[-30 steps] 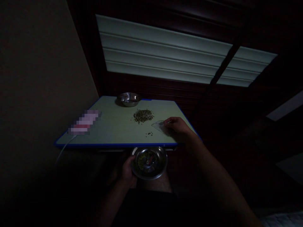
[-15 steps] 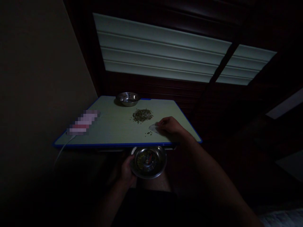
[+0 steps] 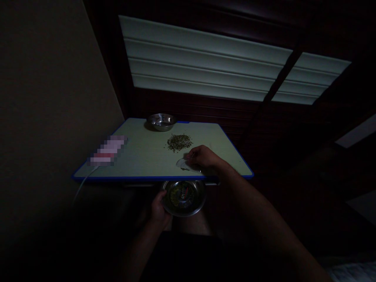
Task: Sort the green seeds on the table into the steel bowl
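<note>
In a dimly lit room, a person works with bare hands at a pale, blue-edged worktop [image 3: 141, 156]. The right grip [image 3: 194, 156], fingers bent and pinched together, holds a thin, translucent sheet [image 3: 182, 163] low at the near side of the worktop. Just beyond the right grip and slightly to its left lies a loose pile of small, dark seeds [image 3: 179, 141], too dim to identify further. A few stray seeds [image 3: 184, 169] sit at the sheet's lower edge, left of the same grip.

Below the worktop's front edge, the left grip [image 3: 160, 207] clasps the left rim of a stainless-steel bowl [image 3: 200, 203], thumb over the rim. To the right of that thumb, greenish bits line the bowl around a small printed patch in red and white.

Farther from both hands, beyond the pile and to the left of the right grip, a second metal bowl [image 3: 165, 127] stands upright near the back edge. Well to the left of the right grip lies a pixelated pink item [image 3: 108, 150], a white cable [image 3: 84, 182] trailing from its near end over the edge. Pale slatted panels [image 3: 199, 58], set in dark framing, rise behind.
</note>
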`<state>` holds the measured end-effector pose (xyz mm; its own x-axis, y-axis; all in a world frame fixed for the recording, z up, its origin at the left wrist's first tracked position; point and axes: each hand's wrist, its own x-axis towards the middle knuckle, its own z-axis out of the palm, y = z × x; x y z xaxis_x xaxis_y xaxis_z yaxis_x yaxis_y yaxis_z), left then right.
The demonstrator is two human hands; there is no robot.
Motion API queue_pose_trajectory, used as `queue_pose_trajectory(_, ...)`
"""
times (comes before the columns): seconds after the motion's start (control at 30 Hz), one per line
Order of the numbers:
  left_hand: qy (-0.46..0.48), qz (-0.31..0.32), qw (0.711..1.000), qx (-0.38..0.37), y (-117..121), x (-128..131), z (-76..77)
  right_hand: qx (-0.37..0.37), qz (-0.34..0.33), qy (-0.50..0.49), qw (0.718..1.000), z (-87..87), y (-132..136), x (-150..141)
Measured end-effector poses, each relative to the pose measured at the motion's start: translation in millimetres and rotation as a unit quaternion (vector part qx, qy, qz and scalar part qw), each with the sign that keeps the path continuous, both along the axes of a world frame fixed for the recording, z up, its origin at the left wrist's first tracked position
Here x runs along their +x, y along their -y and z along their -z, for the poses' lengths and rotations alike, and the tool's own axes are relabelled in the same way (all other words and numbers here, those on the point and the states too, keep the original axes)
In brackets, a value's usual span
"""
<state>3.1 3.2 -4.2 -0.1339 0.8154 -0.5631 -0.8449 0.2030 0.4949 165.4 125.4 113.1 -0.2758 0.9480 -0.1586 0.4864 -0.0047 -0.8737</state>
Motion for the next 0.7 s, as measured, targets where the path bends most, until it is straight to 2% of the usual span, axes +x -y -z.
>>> queue_pose_trajectory(0.23,0.002,-0.001,1.000,0.005,-0.3,-1.1,2.5,-0.023,-0.056,0.022,0.998,-7.2,11.6,-6.0)
queue_pose_trajectory(0.7,0.010,-0.013,1.000,0.011,0.6,0.3,-0.9,-0.055,-0.082,-0.006,0.995,-8.2,19.3,-3.0)
